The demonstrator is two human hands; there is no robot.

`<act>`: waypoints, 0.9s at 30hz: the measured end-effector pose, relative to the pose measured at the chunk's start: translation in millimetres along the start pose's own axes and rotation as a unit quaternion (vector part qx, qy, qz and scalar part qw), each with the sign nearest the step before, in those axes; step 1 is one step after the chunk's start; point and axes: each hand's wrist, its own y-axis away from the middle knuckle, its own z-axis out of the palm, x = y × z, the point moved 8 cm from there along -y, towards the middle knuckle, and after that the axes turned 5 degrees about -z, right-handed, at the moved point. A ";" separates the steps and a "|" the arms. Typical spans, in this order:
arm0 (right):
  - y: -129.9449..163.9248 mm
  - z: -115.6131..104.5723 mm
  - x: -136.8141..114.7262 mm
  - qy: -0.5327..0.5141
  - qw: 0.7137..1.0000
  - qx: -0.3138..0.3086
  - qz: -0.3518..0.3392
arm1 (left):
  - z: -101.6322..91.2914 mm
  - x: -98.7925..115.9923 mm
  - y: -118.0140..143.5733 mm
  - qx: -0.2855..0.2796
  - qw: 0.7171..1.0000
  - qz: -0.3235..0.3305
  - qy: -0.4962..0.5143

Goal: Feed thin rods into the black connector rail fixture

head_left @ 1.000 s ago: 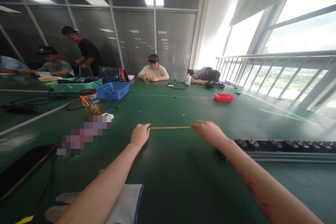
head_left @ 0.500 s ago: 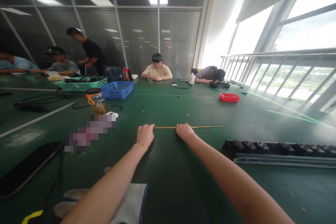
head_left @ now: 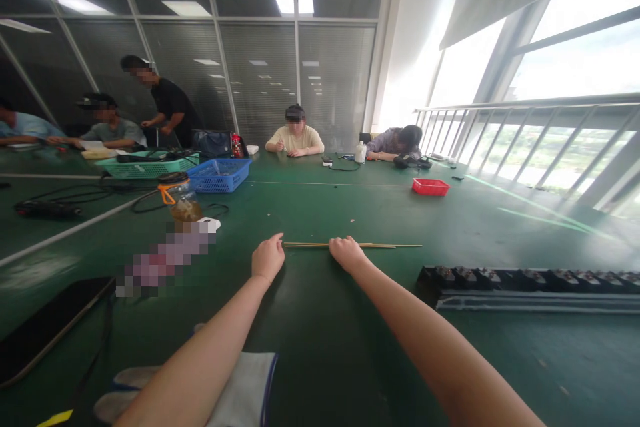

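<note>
Thin, light-brown sticks (head_left: 307,245) run left to right just above the green table, their ends slightly spread and uneven. My right hand (head_left: 347,252) is closed around their middle, and the longest one pokes out well to its right. At the sticks' left ends is my left hand (head_left: 269,259), its thumb and forefinger a little apart and the other fingers curled. The tips sit right beside that hand, apparently free of it. Under my left forearm lies a grey-white glove (head_left: 250,383) with a blue edge, partly covered.
To the right stands a long black rack (head_left: 500,290) with metal pieces on top. Farther off are a red tray (head_left: 431,187), a blue basket (head_left: 220,177), a green basket (head_left: 150,167) and a jar (head_left: 183,200). A black flat object (head_left: 55,323) lies left. Several people sit or stand across the table.
My left fingers have loosened from the sticks' left ends, which now spread apart. The sticks no longer line up as one bundle. The whole view has shifted slightly.
</note>
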 end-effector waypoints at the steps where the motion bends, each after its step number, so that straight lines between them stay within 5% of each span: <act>1: 2.7 -2.9 5.0 0.006 1.000 0.004 0.017 | 0.0 0.0 0.0 0.001 1.000 0.001 0.001; 7: 43.0 -49.2 42.2 0.031 0.996 0.063 0.061 | 1.3 1.1 0.6 -0.001 1.000 0.009 -0.001; 13: 162.8 -81.4 112.6 0.064 0.976 0.173 0.112 | 1.7 6.4 2.7 -0.012 0.999 0.029 -0.001; 20: 295.6 -36.9 193.6 0.073 0.967 0.127 0.207 | 4.1 13.2 3.7 -0.010 0.999 0.048 -0.023; 27: 324.0 -8.1 205.1 0.045 0.965 0.121 0.228 | 5.0 14.2 4.0 -0.019 0.998 0.055 -0.026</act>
